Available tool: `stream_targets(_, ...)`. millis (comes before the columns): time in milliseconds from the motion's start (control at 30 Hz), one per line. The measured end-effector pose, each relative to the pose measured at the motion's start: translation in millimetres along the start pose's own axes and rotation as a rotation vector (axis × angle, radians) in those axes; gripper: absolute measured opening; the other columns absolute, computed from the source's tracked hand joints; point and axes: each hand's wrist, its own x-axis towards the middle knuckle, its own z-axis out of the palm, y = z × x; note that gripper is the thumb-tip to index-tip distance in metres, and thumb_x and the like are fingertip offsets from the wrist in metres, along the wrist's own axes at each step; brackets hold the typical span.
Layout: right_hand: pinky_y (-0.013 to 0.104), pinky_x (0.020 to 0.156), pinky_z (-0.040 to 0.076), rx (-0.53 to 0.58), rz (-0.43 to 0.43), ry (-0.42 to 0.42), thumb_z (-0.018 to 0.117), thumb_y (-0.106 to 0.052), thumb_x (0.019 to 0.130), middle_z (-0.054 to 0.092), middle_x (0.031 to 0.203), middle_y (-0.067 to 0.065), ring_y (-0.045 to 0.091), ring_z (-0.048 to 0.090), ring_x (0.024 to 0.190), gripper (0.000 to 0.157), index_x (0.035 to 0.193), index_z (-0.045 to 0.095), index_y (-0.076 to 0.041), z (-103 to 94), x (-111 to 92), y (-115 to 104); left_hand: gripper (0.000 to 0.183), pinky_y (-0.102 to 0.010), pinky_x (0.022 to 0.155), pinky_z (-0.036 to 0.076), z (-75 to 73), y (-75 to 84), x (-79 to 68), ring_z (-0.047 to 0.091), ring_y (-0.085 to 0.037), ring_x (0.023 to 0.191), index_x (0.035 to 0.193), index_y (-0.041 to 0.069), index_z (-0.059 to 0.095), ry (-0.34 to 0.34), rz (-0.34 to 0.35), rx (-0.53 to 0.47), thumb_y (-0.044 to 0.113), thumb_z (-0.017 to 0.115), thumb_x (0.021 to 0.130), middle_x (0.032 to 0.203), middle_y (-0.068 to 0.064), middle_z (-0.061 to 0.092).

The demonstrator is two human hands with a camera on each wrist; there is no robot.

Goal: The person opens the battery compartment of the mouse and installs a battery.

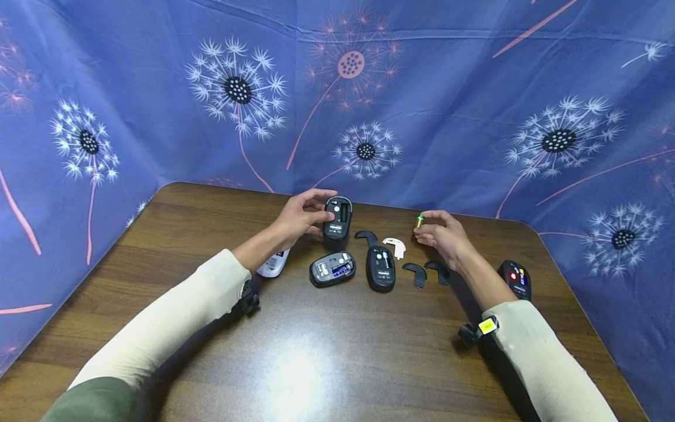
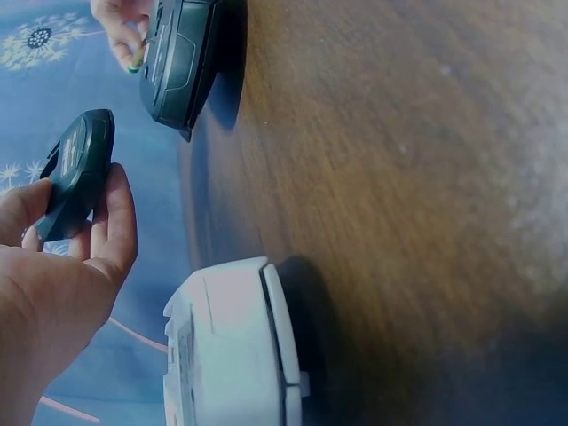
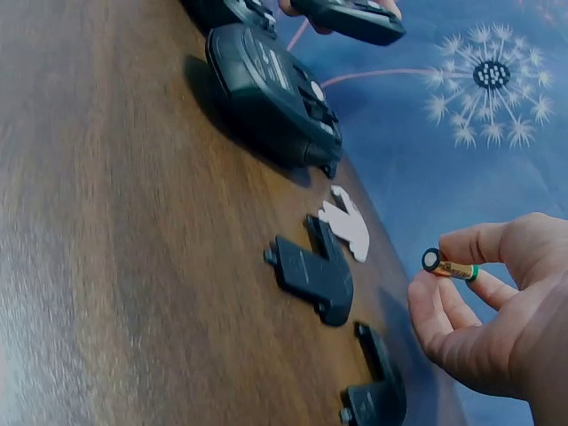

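My left hand (image 1: 297,220) grips a black computer mouse (image 1: 338,218), raised above the table with its underside toward me and its battery slot uncovered. In the left wrist view, the thumb and fingers hold that mouse (image 2: 78,173) by its sides. My right hand (image 1: 445,237) pinches a small gold and green battery (image 1: 419,221) between thumb and fingers, off to the right of the mouse. The right wrist view shows one end of the battery (image 3: 451,265) pointing away from the palm.
Between the hands lie two upturned black mice (image 1: 332,269) (image 1: 381,268) with batteries inside, a white cover (image 1: 395,247) and several black covers (image 1: 415,274). A white mouse (image 1: 273,265) sits under my left forearm. Another black mouse (image 1: 515,279) is at the right. Patterned blue cloth (image 1: 448,117) hangs behind the table.
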Motion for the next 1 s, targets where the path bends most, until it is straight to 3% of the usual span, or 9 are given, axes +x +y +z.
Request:
stream_targets(267, 0.02, 0.097, 0.067, -0.016, -0.04, -0.014, 0.07, -0.004, 0.108, 0.059, 0.129, 0.008, 0.007, 0.076, 0.103, 0.059, 0.16, 0.042, 0.001, 13.3, -4, -8, 0.057, -0.037, 0.08, 0.074, 1.1, 0.9, 2.0, 0.072, -0.02, 0.101, 0.157, 0.015, 0.066, 0.005, -0.01, 0.005, -0.002, 0.077, 0.103, 0.127, -0.014, 0.063)
stream_targets(533, 0.024, 0.099, 0.069, 0.011, -0.077, -0.049, 0.071, -0.001, 0.106, 0.076, 0.105, -0.001, 0.01, 0.079, 0.101, 0.055, 0.155, 0.045, 0.004, 32.7, -4, -11, 0.058, -0.035, 0.077, 0.074, 2.8, -2.9, 2.4, 0.069, -0.018, 0.102, 0.156, 0.014, 0.066, 0.022, -0.012, 0.002, -0.003, 0.079, 0.101, 0.124, -0.01, 0.061)
stream_targets(1000, 0.034, 0.096, 0.072, -0.008, -0.168, -0.072, 0.073, -0.003, 0.107, 0.08, 0.102, -0.002, 0.025, 0.082, 0.101, 0.052, 0.153, 0.051, 0.006, 59.7, -6, -22, 0.06, -0.034, 0.077, 0.074, 7.4, -5.7, 5.3, 0.071, -0.019, 0.099, 0.156, 0.014, 0.066, 0.013, -0.014, 0.009, -0.003, 0.079, 0.101, 0.124, -0.012, 0.063)
